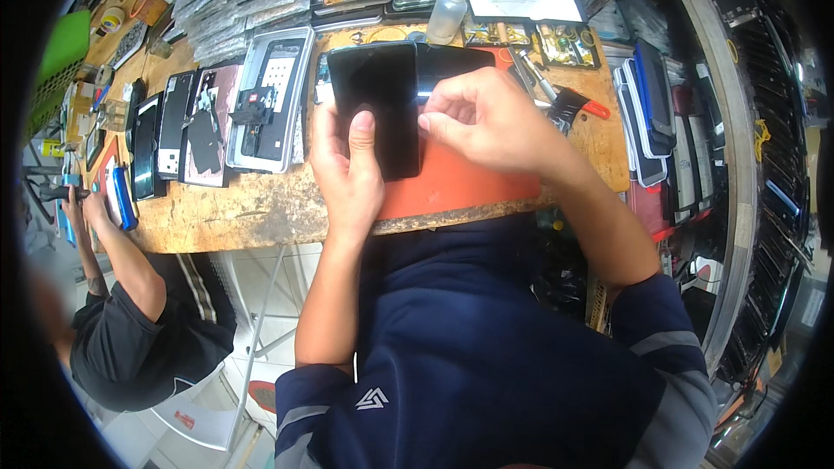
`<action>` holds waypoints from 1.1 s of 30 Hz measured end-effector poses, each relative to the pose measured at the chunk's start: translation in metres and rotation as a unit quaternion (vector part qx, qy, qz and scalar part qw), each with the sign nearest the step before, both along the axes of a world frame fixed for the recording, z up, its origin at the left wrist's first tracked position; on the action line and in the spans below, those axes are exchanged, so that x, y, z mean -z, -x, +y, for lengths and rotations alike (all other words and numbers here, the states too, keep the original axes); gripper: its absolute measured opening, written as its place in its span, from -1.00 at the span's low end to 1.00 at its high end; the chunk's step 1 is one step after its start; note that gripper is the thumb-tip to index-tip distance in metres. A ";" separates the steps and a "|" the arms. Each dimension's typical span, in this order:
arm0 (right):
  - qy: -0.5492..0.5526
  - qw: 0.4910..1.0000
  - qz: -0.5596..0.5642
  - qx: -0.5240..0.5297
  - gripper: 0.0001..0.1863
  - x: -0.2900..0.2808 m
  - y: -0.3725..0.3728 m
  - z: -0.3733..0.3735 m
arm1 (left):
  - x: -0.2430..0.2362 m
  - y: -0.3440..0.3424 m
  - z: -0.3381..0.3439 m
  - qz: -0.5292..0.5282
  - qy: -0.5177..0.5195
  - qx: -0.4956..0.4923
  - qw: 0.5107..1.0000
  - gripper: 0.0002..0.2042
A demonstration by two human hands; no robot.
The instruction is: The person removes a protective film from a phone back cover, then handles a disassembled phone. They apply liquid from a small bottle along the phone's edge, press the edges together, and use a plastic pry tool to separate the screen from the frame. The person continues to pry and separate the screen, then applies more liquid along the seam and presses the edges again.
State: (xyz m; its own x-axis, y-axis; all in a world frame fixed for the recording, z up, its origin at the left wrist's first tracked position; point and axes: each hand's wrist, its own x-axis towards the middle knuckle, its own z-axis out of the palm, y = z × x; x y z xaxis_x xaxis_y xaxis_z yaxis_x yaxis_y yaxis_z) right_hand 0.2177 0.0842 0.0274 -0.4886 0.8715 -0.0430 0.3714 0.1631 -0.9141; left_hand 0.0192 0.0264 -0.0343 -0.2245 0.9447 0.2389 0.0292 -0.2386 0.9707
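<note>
My left hand (352,165) grips a black phone-like slab (380,78) with a glossy dark face, its thumb lying across the front. The slab is raised over an orange mat (473,182) on the bench. At the slab's right edge, my right hand (495,122) is closed with thumb and fingertips pinched together. Whatever those fingertips hold, if anything, is too small to make out. Behind the slab and my right hand lies another dark, shiny panel (456,59), partly covered.
Opened phones stand left of the mat, beside a grey tray (304,56). A squeeze bottle (447,16) and stacked, plastic-wrapped panels (248,13) stand behind. Right are a red-handled tool (593,106) and stacked phones (643,113). A co-worker (143,339) sits at left.
</note>
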 end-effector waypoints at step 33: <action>-0.234 0.964 -0.110 -0.058 -0.89 -0.084 -0.007 0.043 | -0.006 -0.001 0.003 0.041 -0.026 0.040 0.998 -0.75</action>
